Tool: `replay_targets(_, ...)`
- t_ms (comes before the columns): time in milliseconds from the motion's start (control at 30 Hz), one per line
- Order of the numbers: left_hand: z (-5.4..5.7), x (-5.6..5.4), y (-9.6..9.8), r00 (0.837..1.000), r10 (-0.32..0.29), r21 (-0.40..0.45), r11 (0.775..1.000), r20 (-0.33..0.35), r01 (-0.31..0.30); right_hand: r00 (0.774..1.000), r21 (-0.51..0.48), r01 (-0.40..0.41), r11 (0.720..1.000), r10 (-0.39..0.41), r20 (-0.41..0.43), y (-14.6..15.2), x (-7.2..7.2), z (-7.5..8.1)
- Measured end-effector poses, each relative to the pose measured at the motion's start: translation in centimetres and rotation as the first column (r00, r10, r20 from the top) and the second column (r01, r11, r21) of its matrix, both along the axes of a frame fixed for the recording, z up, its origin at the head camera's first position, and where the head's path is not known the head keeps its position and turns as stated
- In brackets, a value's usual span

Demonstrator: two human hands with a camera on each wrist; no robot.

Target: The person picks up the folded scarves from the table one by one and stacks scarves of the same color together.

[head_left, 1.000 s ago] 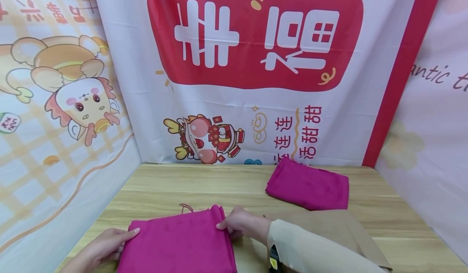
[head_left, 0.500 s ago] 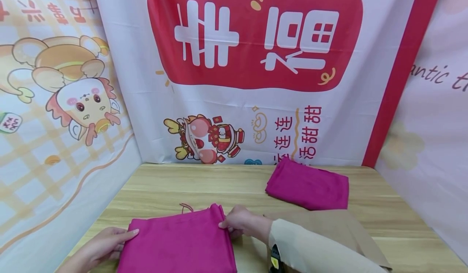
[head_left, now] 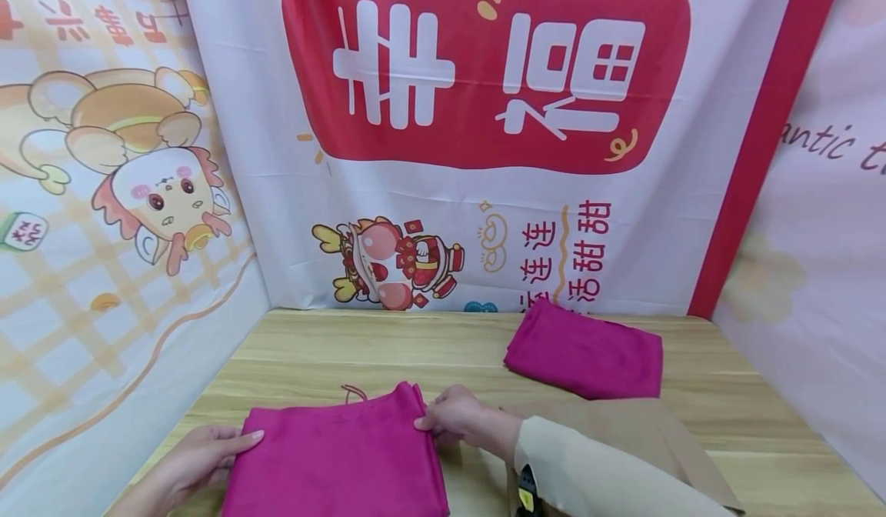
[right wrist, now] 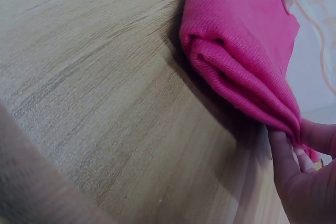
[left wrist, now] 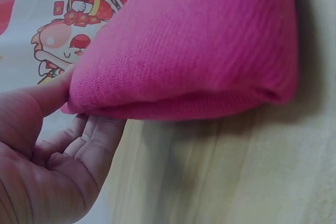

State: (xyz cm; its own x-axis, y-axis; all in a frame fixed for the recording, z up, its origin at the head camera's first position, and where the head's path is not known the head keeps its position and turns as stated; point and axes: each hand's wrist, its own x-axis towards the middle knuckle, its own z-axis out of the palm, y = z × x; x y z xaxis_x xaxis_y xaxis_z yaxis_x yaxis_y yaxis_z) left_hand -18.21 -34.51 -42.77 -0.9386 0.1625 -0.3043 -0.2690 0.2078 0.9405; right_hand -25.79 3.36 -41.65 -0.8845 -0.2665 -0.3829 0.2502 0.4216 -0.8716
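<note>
A folded magenta cloth (head_left: 339, 455) with a knit-like texture lies at the front left of the table. My left hand (head_left: 197, 459) pinches its far left corner, thumb on top and fingers beneath, as the left wrist view shows with the hand (left wrist: 58, 156) at the cloth's (left wrist: 189, 40) edge. At the far right corner, my right hand (head_left: 464, 418) pinches the layers between thumb and fingers. In the right wrist view, several folds of the cloth (right wrist: 236, 61) gather toward that hand (right wrist: 307, 177). The near edge is cut off in the head view.
A second folded magenta cloth (head_left: 588, 351) lies at the back right. Brown paper (head_left: 623, 432) sits partly under the right sleeve (head_left: 595, 471). A thin red cord (head_left: 354, 391) shows behind the front cloth. Printed fabric (head_left: 484, 194) hangs behind the wooden table (head_left: 374, 340).
Both hands keep their pinch on the cloth. Its far edge has risen slightly, and my right hand has shifted a little to the right and away from me.
</note>
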Motion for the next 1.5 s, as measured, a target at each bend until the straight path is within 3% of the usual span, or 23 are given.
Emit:
replay_targets(400,1.8,-0.5,1.1,0.997,0.056,-0.067,0.996,-0.044,-0.059,1.000,-0.129,0.026,0.991,-0.028,-0.008,0.7,0.4,0.7)
replay_targets(633,2.8,-1.2,1.4,0.996,0.057,-0.088,0.994,-0.069,-0.062,0.999,-0.194,0.024,0.981,-0.030,-0.029,1.5,0.5,1.6)
replay_targets(900,3.2,-2.4,2.5,0.988,0.133,-0.124,0.982,-0.082,-0.143,0.999,-0.291,0.035,0.956,-0.041,-0.015,2.5,0.5,1.9)
replay_targets(1100,3.2,-3.4,2.8,0.993,0.073,-0.093,0.992,-0.096,-0.082,0.999,-0.307,0.043,0.951,-0.034,0.035,3.4,0.5,2.0)
replay_targets(1500,2.4,-4.8,3.5,0.997,0.043,-0.061,0.997,-0.070,-0.047,0.998,-0.313,0.051,0.949,-0.034,0.061,4.1,0.7,1.3)
